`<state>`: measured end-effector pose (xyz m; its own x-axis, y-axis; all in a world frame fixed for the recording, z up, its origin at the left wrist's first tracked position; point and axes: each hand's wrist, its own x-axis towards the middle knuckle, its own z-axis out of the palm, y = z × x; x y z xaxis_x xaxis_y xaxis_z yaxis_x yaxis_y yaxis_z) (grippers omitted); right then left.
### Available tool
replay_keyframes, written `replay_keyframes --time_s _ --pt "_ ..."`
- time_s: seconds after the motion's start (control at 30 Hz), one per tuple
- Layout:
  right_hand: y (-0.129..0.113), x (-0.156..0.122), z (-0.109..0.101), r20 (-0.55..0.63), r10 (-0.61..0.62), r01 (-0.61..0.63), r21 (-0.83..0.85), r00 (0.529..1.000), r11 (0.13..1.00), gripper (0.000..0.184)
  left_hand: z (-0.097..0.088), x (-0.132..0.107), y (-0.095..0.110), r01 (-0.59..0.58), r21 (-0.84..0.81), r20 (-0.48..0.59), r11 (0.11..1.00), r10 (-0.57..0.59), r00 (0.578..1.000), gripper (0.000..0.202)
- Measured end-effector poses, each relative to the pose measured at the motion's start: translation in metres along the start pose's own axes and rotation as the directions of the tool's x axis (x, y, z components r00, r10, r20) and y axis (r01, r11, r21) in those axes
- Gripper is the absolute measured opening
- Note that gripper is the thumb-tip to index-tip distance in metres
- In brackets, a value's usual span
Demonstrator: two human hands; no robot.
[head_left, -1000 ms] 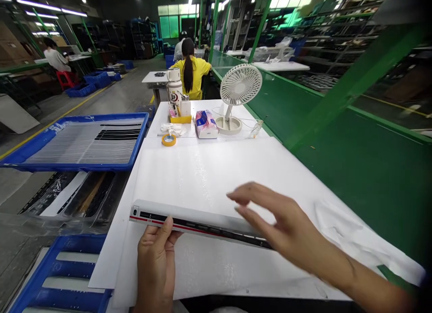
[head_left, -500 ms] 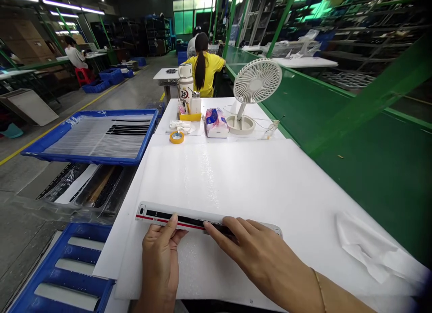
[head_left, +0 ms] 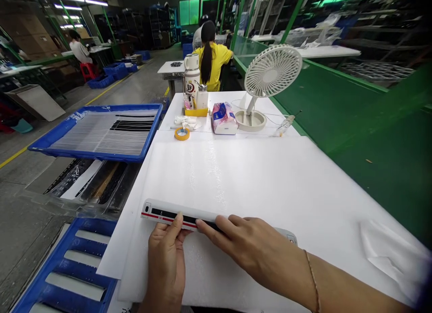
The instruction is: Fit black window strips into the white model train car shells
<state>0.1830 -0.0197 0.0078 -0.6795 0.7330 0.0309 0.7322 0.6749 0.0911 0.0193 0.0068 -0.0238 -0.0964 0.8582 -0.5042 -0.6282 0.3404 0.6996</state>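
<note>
A long, narrow light-grey panel [head_left: 150, 208] with a black strip and a thin red line lies across my two hands, above the white foam sheet. My left hand [head_left: 168, 248] grips its near edge left of the middle, with the thumb on the front face and fingers underneath. Over the right half reaches my right hand [head_left: 251, 241], its fingers bent across the panel and the index fingertip pressed to the black strip beside my left thumb. The right thumb is hidden, as is much of the panel under that hand. Its right end shows beyond the knuckles.
Left of the white table [head_left: 270, 169] are a blue tray [head_left: 91, 157] of thin strips and a blue rack [head_left: 72, 245] of grey panels. At the back stand a fan [head_left: 258, 117], tissue pack [head_left: 225, 119], yellow tape roll [head_left: 182, 133] and bottle [head_left: 191, 81]. A white cloth [head_left: 388, 250] lies right.
My right hand has slid left along the panel, bringing its index fingertip closer to my left thumb. More of the panel's right end shows. The camera view has shifted slightly.
</note>
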Motion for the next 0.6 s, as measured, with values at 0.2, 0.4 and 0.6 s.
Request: replay_keyframes --time_s 0.2,0.4,0.6 --pt "0.0008 0.0080 -0.0021 0.030 0.036 -0.035 -0.013 0.999 0.999 0.068 -0.0006 0.0023 0.0015 0.018 -0.037 0.025 0.999 -0.017 1.000 0.014" --pt "0.0052 0.0092 -0.0016 0.045 0.000 -0.001 0.016 0.999 1.000 0.073 -0.0019 0.0051 0.0032 0.039 -0.006 0.034 0.999 -0.039 0.999 0.015" --pt "0.0065 0.0060 -0.0017 0.074 -0.017 0.014 0.044 0.997 0.999 0.074 -0.0052 0.0038 0.0016 0.033 0.032 0.038 0.999 -0.034 0.999 0.018"
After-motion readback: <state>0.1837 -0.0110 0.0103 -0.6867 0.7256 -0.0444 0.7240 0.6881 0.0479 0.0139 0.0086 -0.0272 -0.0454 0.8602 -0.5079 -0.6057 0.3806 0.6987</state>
